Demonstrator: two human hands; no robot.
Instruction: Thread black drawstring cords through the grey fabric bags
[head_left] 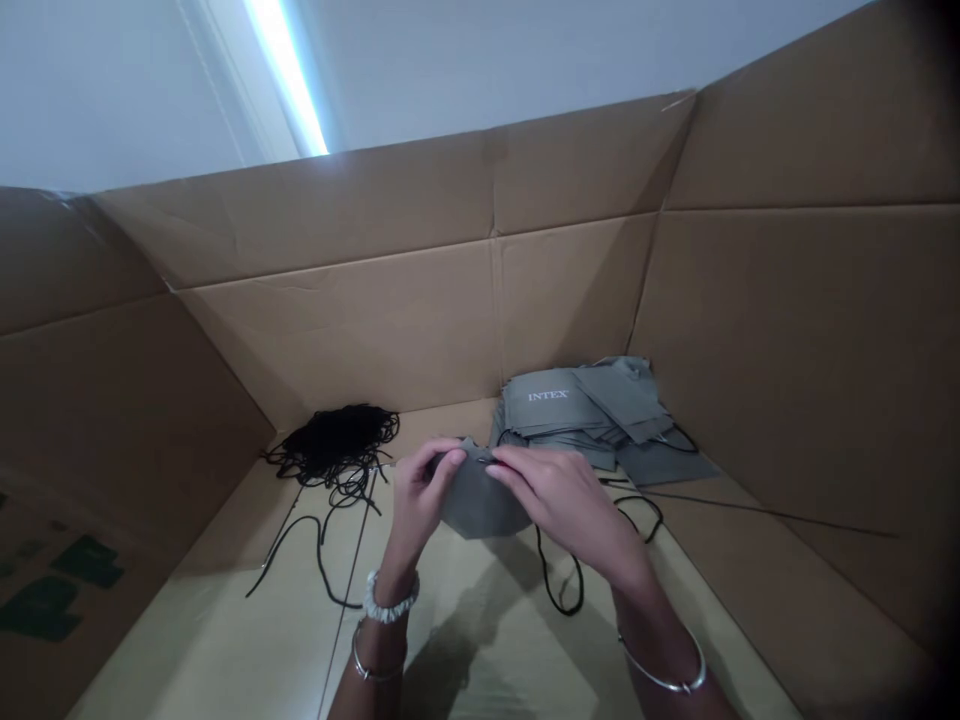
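Left hand and right hand pinch bag edge, unclear dark bit at right fingertips, cord below them part-hidden

We pinch the top edge of a grey pouch between the fingertips of our left hand and right hand; it hangs below our fingers. A black cord loops beneath the right ones. Beyond these lies a pile of flat pouches; left of our left fingers, a heap of cords.

Fingers partly hide the top of the grey fabric piece. Both bare forearms leave my view.
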